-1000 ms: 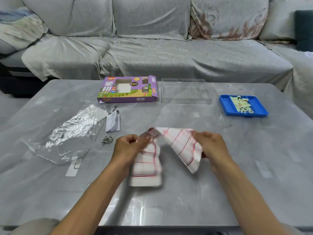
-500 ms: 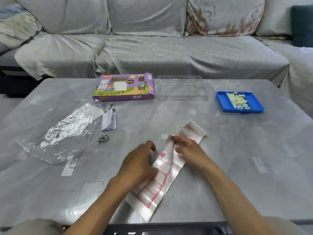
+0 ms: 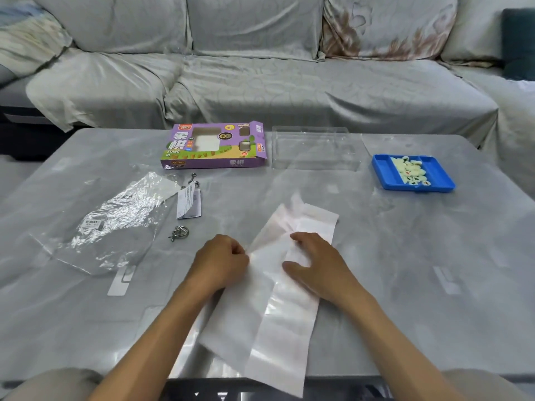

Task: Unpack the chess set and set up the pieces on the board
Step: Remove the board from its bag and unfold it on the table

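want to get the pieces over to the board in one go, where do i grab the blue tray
Grip the blue tray by its raised rim on the two short sides, coming from above with fingers over each edge. It sits flat on the table at far right, the pieces lie loose and piled inside, so keeping it level likely matters. Its near edge is unobstructed too.

The table (image 3: 405, 256) is smooth and shiny, like grey stone. The folded board sheet (image 3: 278, 308) looks like thin, glossy plastic. The bag (image 3: 110, 221) at 9 o'clock is clear, crinkly plastic. The puzzle ring (image 3: 179, 233) is shiny metal. The purple box (image 3: 214, 146) is cardboard. The tray (image 3: 382, 172) at 2 o'clock is smooth blue plastic. The sofa cover (image 3: 289, 91) is soft grey cloth.
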A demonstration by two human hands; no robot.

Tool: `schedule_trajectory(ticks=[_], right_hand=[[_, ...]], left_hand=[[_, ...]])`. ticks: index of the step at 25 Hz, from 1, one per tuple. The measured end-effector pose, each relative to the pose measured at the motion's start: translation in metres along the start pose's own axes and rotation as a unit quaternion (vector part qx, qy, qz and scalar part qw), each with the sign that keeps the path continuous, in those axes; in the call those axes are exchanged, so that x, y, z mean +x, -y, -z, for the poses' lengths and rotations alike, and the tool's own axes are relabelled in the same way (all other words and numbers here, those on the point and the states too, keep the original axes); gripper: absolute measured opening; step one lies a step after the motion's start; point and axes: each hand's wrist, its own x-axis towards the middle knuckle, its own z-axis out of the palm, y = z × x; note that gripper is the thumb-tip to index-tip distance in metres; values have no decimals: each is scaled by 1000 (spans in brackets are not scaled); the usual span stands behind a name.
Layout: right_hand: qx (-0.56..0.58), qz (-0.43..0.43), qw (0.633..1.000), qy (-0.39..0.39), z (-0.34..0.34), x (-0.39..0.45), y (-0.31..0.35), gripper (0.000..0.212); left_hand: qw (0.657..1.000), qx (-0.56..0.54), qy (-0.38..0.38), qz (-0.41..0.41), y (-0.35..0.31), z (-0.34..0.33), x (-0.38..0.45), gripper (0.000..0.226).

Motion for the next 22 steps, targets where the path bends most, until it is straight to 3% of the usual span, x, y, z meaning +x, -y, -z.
schedule_trajectory(ticks=[2, 4, 6, 7, 10, 17, 21, 22], right_hand=[[-82, 39, 996, 27, -2, 1, -2, 56], [-127, 57, 989, 44, -4, 2, -5, 55], [-164, 41, 986, 13, -8, 2, -9, 60], [-185, 15, 982, -22, -11, 1, -10, 64], [-227, -65, 965, -116, -14, -2, -12, 66], [-202, -114, 969, -90, 7, -10, -34, 49], [-100, -89, 982, -132, 20, -20, -43, 30], [-60, -89, 983, -146, 24, -21, -43, 26]], left_hand=[[990, 130, -56, -24, 5, 0, -3, 8], [952, 197, -145, -184, 4, -14, -6, 22], [902, 198, -115, -366, 6, -35, -8, 38], [897, 207, -61, -387, 8, -45, -9, 48], [915, 266, 26, -301, 18, -57, -13, 69], [918, 273, 14, -286, 20, -53, -18, 74], [917, 264, 7, -299, 22, -51, -18, 93], [918, 257, 4, -302, 22, -51, -18, 88]])
